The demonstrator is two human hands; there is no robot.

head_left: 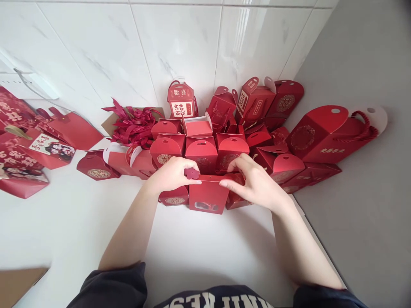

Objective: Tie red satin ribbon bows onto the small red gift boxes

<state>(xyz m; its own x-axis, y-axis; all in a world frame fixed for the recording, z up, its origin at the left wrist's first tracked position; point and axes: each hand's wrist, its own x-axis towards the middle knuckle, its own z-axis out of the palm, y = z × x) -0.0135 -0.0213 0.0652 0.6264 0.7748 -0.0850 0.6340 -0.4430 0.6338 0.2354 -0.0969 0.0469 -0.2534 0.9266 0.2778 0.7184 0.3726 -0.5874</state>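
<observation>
A red gift box [208,197] with a small clear window in its front stands upright at the middle of the white surface, before rows of other boxes. My left hand [175,174] is closed at its top left corner, the thumb along the top edge. Between that thumb and the fingers shows a dark red flower-shaped piece [192,173]; whether it is joined to the box cannot be seen. At the top right corner, my right hand [253,182] has its thumb at the front edge and curled fingers behind, around the box's top.
Several red gift boxes [201,154] crowd behind and beside my hands. Dark red ribbons [136,126] fill a brown carton at the back left. Larger red bags [51,145] stand far left. A tiled wall [180,42] rises behind, a grey panel [359,205] at right.
</observation>
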